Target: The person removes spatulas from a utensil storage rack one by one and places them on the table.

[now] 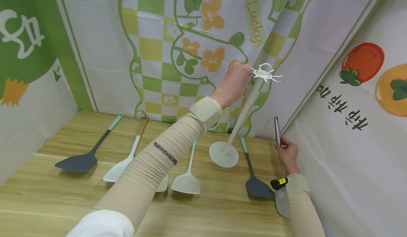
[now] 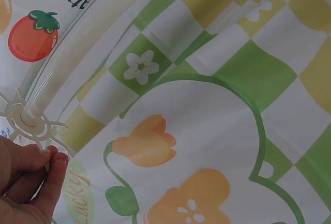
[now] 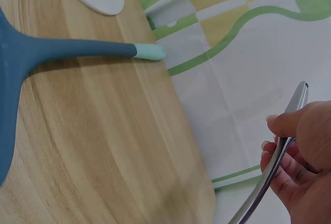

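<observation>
A white utensil stand [image 1: 243, 115] has a round base on the table and a ring of hooks at its top. With bent fingers my left hand [image 1: 233, 83] pinches one of the hooks; in the left wrist view the left hand's fingertips [image 2: 59, 158] meet right at that hook ring [image 2: 32, 123]. At the table's right side my right hand [image 1: 287, 154] grips the handle of a metal spatula [image 1: 277, 129]. The right wrist view shows the shiny handle [image 3: 276, 159] between thumb and fingers. The spatula's blade [image 1: 282, 203] is partly hidden behind my right wrist.
A dark spatula with a mint handle tip [image 1: 255, 185] lies left of the metal one. Further left lie a pale spatula [image 1: 187, 182], a white one with a brown handle [image 1: 119, 168] and another dark one [image 1: 79, 162]. Printed cloth [image 1: 152, 74] hangs behind the wooden table [image 1: 222, 208].
</observation>
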Available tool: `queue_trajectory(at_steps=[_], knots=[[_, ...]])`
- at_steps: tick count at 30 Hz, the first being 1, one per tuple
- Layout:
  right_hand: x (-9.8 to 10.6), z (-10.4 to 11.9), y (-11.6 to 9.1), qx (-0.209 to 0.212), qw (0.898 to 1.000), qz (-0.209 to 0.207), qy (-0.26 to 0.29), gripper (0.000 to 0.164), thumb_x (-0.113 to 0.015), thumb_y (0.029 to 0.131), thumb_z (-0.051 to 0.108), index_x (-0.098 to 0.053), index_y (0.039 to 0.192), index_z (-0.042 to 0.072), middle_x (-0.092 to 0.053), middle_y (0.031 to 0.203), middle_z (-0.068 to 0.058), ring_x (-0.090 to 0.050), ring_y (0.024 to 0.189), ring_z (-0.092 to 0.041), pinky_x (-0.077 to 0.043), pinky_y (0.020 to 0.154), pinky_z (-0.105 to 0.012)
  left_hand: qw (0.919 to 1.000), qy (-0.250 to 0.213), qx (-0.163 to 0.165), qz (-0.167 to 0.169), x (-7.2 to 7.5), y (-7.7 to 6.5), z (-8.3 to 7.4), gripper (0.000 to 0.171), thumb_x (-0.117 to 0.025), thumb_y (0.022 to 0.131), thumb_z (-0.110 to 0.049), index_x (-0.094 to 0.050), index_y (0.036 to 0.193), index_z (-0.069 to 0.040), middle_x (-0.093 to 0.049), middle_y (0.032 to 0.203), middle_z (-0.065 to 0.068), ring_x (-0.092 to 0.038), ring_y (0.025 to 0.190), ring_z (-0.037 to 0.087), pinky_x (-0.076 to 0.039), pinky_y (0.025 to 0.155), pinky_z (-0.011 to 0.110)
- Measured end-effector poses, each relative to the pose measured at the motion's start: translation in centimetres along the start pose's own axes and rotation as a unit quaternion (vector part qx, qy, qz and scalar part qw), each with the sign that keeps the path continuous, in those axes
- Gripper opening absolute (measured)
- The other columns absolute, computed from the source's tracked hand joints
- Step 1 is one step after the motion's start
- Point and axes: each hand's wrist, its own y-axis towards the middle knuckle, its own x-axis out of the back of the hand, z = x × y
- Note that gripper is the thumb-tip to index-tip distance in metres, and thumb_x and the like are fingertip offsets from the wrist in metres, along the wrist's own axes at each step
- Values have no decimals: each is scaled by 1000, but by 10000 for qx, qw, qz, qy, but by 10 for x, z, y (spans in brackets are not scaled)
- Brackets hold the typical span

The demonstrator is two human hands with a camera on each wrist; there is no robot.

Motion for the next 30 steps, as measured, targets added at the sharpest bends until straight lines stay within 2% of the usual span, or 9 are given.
queue_trajectory(at_steps=[6, 11, 16, 18, 21, 25, 30], knots=[[-4, -14, 3, -69, 9995, 134, -260, 38, -69, 91, 0, -66, 128, -7, -69, 111, -31, -50, 65, 7, -42, 53, -11, 9999, 140, -48, 70, -1, -1, -1, 30, -57, 91, 11, -77, 105, -5, -75, 106, 9, -65, 98, 26, -56, 85, 32], [-4, -16, 4, -62, 9988, 231, -423, 40, -69, 91, 1, -65, 129, -9, -69, 110, -32, -51, 63, 5, -43, 52, -12, 9995, 268, -105, 118, 1, -2, -3, 25, -56, 93, 11, -75, 101, -3, -74, 104, 10, -66, 99, 26, -57, 85, 32], [-4, -16, 6, -30, 9976, 369, -584, 38, -68, 90, 0, -65, 127, -11, -69, 109, -33, -51, 62, 3, -42, 52, -12, 9996, 202, -95, 146, 2, -1, -4, 27, -52, 94, 13, -74, 100, -2, -74, 102, 11, -67, 97, 26, -58, 82, 30], [-5, -18, 6, 20, 9966, 461, -687, 38, -68, 89, -1, -65, 125, -13, -69, 108, -35, -55, 62, -3, -43, 52, -13, 9994, 269, -105, 175, 2, -1, -4, 28, -50, 95, 14, -73, 99, -1, -74, 102, 11, -67, 97, 26, -58, 81, 29], [-7, -20, 6, 72, 9939, 666, -874, 38, -68, 89, -1, -64, 123, -16, -68, 108, -36, -64, 67, -21, -45, 56, -17, 9988, 431, -111, 203, 3, 0, -4, 28, -49, 96, 13, -73, 100, -1, -74, 102, 11, -68, 97, 25, -59, 81, 29], [-11, -26, 5, 63, 9902, 839, -1118, 40, -69, 88, 1, -63, 124, -16, -69, 107, -35, -69, 87, -41, -51, 65, -26, 9990, 378, -85, 210, 2, 0, -4, 29, -49, 98, 12, -74, 102, -2, -74, 104, 11, -68, 97, 25, -59, 81, 28], [-14, -31, 4, 152, 9881, 917, -1226, 35, -69, 88, 0, -66, 119, -15, -70, 104, -34, -67, 96, -47, -55, 76, -41, 9991, 367, -130, 184, 2, 0, -4, 29, -48, 99, 10, -74, 103, -2, -74, 105, 11, -68, 98, 25, -59, 81, 28]])
